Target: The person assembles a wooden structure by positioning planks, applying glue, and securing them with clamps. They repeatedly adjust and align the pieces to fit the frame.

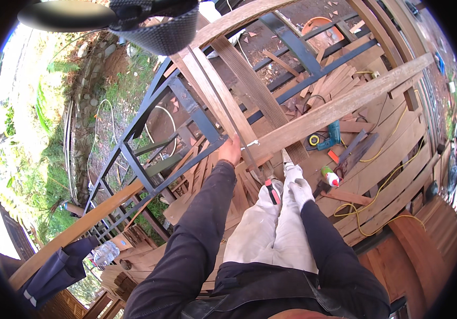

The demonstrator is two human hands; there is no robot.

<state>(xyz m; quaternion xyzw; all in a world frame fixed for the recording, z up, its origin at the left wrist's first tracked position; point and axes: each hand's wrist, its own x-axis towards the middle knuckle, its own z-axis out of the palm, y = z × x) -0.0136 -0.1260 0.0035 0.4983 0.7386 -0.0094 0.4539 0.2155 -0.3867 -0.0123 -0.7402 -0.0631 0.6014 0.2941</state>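
Note:
My bare left hand (230, 150) is closed around the lower edge of a long wooden beam (237, 118), which runs up and away from me. A small white tie or strip lies across the beam beside the hand. My right hand (299, 191), in a pale glove, rests near my knee on the white trousers; its fingers are hard to make out against the cloth. Between my legs a hand tool with a red and black handle (272, 191) points away; I cannot tell its kind. A lengthwise wooden rail (340, 109) crosses just beyond my feet.
Dark metal framing (194, 109) stands at the left and far side. A teal power tool (332, 135), a glue bottle (330, 176) and a yellow cord (357, 212) lie on the planks at right. Wood offcuts are scattered about. A water bottle (105, 253) is at lower left.

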